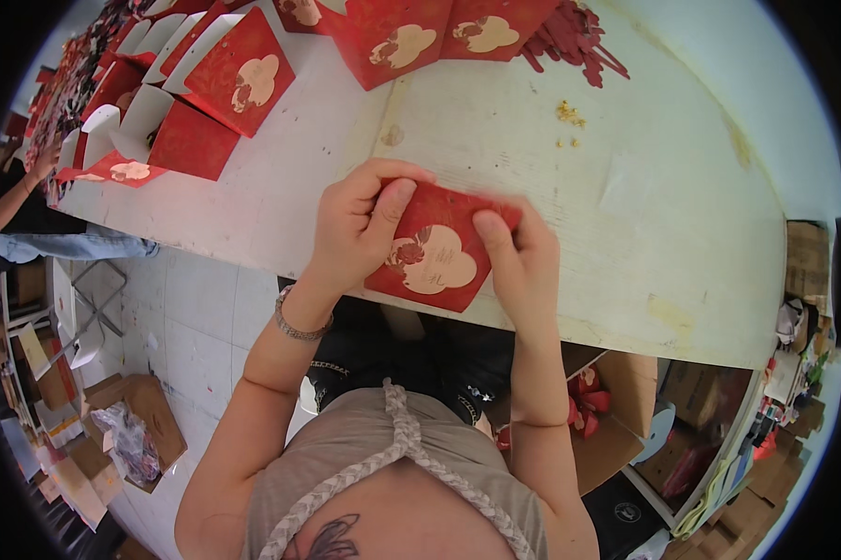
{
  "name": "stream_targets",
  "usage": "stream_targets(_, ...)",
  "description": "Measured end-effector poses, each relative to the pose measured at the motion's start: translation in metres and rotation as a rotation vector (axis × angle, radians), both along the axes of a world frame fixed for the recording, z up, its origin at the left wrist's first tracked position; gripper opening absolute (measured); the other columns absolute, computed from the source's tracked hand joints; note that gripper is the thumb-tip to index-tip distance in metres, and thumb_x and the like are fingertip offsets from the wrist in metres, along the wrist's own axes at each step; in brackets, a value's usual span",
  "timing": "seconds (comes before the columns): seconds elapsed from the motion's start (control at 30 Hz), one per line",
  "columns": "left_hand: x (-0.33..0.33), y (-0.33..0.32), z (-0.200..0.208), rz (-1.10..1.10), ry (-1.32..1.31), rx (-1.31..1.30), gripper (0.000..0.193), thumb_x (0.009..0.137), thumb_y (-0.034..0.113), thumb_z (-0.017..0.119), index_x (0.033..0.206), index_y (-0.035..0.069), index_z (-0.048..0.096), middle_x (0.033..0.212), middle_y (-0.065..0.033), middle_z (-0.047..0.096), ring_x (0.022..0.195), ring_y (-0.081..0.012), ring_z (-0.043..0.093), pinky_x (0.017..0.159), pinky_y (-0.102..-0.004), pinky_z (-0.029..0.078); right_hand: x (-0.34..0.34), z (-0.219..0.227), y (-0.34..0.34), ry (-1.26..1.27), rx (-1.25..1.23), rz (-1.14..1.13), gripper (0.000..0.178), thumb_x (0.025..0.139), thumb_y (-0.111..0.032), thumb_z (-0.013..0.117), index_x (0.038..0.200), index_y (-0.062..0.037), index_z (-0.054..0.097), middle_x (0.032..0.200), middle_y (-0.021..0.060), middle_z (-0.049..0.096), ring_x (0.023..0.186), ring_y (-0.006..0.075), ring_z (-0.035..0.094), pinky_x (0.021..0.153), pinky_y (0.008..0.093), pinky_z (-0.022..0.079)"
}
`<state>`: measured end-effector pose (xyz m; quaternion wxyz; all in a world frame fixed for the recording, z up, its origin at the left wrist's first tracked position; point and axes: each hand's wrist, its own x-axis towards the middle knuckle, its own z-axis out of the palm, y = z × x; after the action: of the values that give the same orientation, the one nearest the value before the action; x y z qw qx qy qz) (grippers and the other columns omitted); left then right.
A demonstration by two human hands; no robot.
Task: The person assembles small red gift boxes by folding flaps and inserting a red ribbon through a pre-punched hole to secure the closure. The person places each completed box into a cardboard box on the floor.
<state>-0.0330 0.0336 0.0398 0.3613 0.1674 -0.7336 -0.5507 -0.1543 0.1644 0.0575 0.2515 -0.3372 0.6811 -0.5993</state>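
Note:
Between my two hands is a red paper gift box [430, 266] with a cream flower-shaped patch and a printed rose on its front. My left hand [360, 224] grips its upper left edge, thumb on the front and fingers curled behind. At the upper right corner, my right hand [523, 257] pinches the box with thumb and bent fingers; the fingertips there are slightly blurred. The box is held at the table's near edge, its lower part overhanging my lap. Its back and whatever is inside are hidden.
On the white table [663, 243], open red boxes [196, 135] stand at the far left, with more red boxes [406, 37] at the back. Dark red tassels or ribbons [584, 42] and small gold pieces [570, 114] lie beyond my right hand. Another person's arm [19, 201] shows at left.

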Motion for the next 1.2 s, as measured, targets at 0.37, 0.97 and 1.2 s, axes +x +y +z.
stream_targets(0.37,-0.025,0.035,0.019,0.204,-0.055,-0.355,0.049,0.079,0.017,0.068,0.122,-0.001,0.052,0.123,-0.0160,0.055,0.115,-0.0327,0.051,0.097,-0.0394,0.040,0.009,-0.017,-0.032,0.744,-0.237,-0.090,0.030,0.080,0.001,0.056,0.109,0.0030,0.062,0.104,0.0141,0.066,0.087,0.0297,0.065,0.072,0.0342,0.053)
stream_targets(0.97,-0.042,-0.023,-0.013,0.064,0.254,0.052,0.017,0.088,-0.005,0.056,0.097,0.004,0.046,0.093,-0.0102,0.062,0.086,-0.0126,0.060,0.075,-0.0238,0.049,-0.332,-0.048,-0.119,1.236,0.614,-0.261,0.015,0.082,-0.024,0.062,0.088,-0.0124,0.068,0.091,0.0072,0.066,0.087,0.0270,0.062,0.074,0.0417,0.052)
stream_targets(1.2,-0.040,-0.027,-0.018,0.010,0.204,-0.132,0.021,0.090,-0.002,0.054,0.104,0.006,0.040,0.098,-0.0158,0.059,0.087,-0.0165,0.057,0.079,-0.0260,0.047,-0.292,-0.028,-0.075,1.269,0.314,-0.416,0.014,0.082,-0.021,0.060,0.082,-0.0088,0.067,0.070,0.0089,0.065,0.076,0.0259,0.062,0.064,0.0380,0.050)
